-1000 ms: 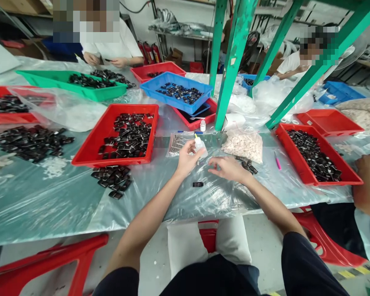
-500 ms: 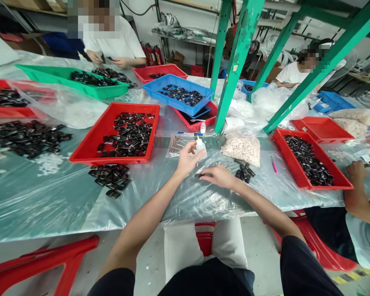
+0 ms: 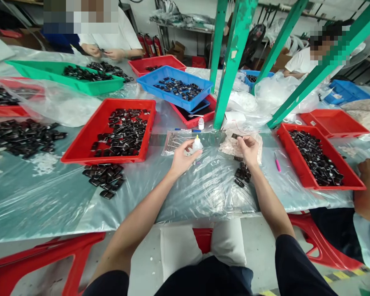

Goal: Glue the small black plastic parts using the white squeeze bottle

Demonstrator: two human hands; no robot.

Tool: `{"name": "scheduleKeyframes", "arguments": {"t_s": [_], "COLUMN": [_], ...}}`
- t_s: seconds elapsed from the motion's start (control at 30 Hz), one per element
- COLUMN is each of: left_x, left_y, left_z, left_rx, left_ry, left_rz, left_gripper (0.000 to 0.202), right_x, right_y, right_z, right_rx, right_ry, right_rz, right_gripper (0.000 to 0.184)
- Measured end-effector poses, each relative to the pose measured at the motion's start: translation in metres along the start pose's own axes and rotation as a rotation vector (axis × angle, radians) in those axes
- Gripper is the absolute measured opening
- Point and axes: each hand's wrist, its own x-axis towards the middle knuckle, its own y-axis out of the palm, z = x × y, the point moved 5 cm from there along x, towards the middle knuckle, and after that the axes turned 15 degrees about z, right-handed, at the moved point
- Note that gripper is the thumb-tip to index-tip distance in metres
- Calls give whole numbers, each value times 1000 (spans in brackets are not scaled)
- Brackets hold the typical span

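Black piece (image 3: 235, 136): one, small and flat, raised over the near side of a clear bag of pale pieces (image 3: 226, 148); whether it touches the bag cannot be told.

Right grip (image 3: 249, 149): pinched closed on the black piece, thumb and fingertips together at its end.

Squeeze bottle (image 3: 197, 144): one, whitish, yellow-tipped, tip upward, to the left of the bag.

Left grip (image 3: 183, 159): curled around the squeeze bottle, thumb on the near side, fingers on the far side, parted only by the bottle's width.

Small heap of black pieces (image 3: 242, 173): on the tabletop (image 3: 148, 203), just below the bag, near the right forearm.

Clear packet of thin items (image 3: 172, 142): flat, beside the left grip.

Small white bottle (image 3: 201, 123): upright, beyond the squeeze bottle; blue pen (image 3: 186, 130) just beside it.

Pink pen (image 3: 277, 163): right of the bag.

Red trays: one at left (image 3: 101, 160), one at right (image 3: 301, 158), both holding black pieces.
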Motion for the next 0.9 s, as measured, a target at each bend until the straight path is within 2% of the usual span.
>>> {"name": "scheduleKeyframes", "arguments": {"t_s": [0.13, 0.23, 0.4, 0.6, 0.77, 0.9], "left_x": [0, -1, -2, -4, -4, -3], "left_y": [-2, -2, -1, 2, 1, 0], "left_z": [2, 0, -7, -11, -15, -17], "left_rx": [47, 84, 128, 164, 196, 205], "left_ry": [-23, -21, 29, 26, 23, 1], "left_rz": [2, -4, -6, 24, 17, 22], "left_gripper": [45, 47, 42, 40, 41, 43], "right_x": [2, 2, 0, -10, -13, -15], "right_y": [-11, -11, 3, 29, 31, 39], "right_z": [-5, -10, -8, -1, 2, 4], "right_rx": [145, 251, 317, 274, 303, 389], "right_ry": [27, 63, 55, 54, 66, 110], "right_rz": [33, 27, 41, 215, 238, 369], "right_gripper": [47, 51, 58, 54, 52, 53]}}
